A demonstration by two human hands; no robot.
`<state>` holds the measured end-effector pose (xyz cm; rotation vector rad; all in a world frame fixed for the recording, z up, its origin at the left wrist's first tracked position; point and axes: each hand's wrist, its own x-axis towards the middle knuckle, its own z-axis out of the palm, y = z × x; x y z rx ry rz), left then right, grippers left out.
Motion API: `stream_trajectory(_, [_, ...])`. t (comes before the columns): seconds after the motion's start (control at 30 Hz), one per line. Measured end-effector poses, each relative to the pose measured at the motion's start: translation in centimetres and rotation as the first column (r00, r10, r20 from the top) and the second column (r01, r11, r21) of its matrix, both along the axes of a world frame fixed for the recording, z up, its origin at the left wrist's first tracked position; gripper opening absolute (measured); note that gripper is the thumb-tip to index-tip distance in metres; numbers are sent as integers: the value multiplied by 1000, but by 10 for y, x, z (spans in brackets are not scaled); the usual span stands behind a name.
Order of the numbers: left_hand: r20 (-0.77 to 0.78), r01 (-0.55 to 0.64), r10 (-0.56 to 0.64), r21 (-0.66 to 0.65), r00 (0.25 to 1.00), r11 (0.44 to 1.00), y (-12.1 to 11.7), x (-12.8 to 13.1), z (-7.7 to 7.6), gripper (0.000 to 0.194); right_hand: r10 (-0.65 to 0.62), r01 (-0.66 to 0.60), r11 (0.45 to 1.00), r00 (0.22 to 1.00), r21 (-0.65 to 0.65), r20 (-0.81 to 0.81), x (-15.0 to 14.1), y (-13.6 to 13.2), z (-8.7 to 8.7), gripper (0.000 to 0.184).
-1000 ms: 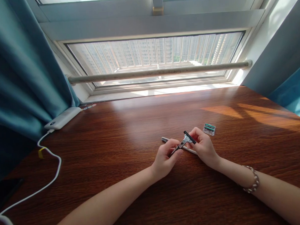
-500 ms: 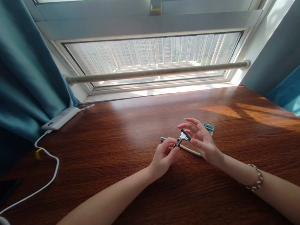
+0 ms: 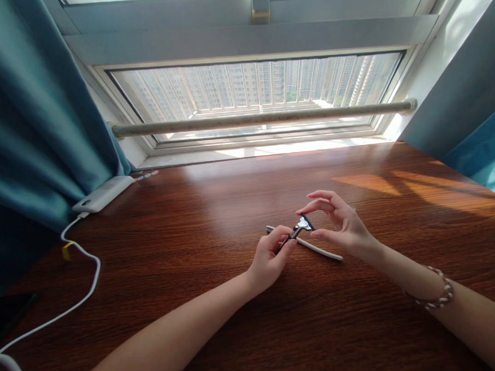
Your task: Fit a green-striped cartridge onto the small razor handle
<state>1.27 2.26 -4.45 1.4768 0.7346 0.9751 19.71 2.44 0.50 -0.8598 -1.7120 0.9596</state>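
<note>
My left hand (image 3: 269,259) is closed on the dark handle of a small razor (image 3: 300,226), whose silver head points up and to the right. My right hand (image 3: 343,227) hovers just right of that head. Its thumb and forefinger are curved and apart, close to the razor head, with nothing visible between them. A thin white brush (image 3: 321,250) lies flat on the wooden table (image 3: 191,221) under both hands, its bristled end to the left. The small green blade pack is almost wholly hidden behind my right hand.
A white power bank (image 3: 102,194) lies at the table's far left, its white cable (image 3: 86,293) running to the near left edge. A dark phone (image 3: 11,313) lies beside that edge. Teal curtains (image 3: 34,107) hang at left; a window rail (image 3: 261,119) crosses behind.
My right hand has let go of the razor's black head, spread its fingers and lifted slightly to the right, now covering the blade pack. My left hand keeps the handle.
</note>
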Motion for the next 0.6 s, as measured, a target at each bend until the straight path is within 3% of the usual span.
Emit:
stream_trajectory(0.2, [-70, -10, 13, 39, 997, 999, 0, 0, 3, 22, 20, -21, 1000, 987, 6, 157, 8, 4, 10, 60])
stream_trajectory(0.37, [112, 44, -34, -85, 993, 995, 2, 3, -1, 22, 21, -20, 1000, 996, -10, 82, 5, 10, 0, 67])
stream_trajectory(0.43, [209, 22, 8, -144, 978, 989, 4, 3, -3, 24, -59, 62, 997, 996, -40, 69, 3, 12, -8, 59])
stream_trajectory(0.53, [309, -45, 115, -224, 944, 973, 9, 3, -4, 27, -182, 201, 979, 942, -40, 282, -2, 12, -21, 35])
stream_trajectory(0.6, [340, -88, 182, -273, 923, 958, 12, 2, -4, 28, -161, 188, 982, 860, -6, 485, -5, 9, -28, 24])
